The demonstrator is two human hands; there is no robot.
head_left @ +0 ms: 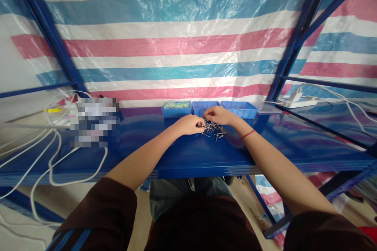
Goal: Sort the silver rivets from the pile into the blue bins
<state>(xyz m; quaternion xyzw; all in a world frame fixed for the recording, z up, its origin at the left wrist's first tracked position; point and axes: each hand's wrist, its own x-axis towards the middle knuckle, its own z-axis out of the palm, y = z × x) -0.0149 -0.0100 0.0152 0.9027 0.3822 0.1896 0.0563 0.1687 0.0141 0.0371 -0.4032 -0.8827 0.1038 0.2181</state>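
A loose pile of small, thin, silvery metal pieces, like screws or rivets, lies on the blue shelf. My left hand is at the pile's left edge, its fingers curled in toward the thumb. Over the back of the pile, my right hand points left with its fingertips pinched together, close to my left fingers. What either hand grips is too small to make out. Behind the hands is a blue bin, partly covered by my right hand.
A blue bin with pale green and white contents stands left of the middle one. The right-hand blue bin holds a few small pieces. White cables trail over the shelf's left end, beside a blurred-out object. Blue posts frame the shelf.
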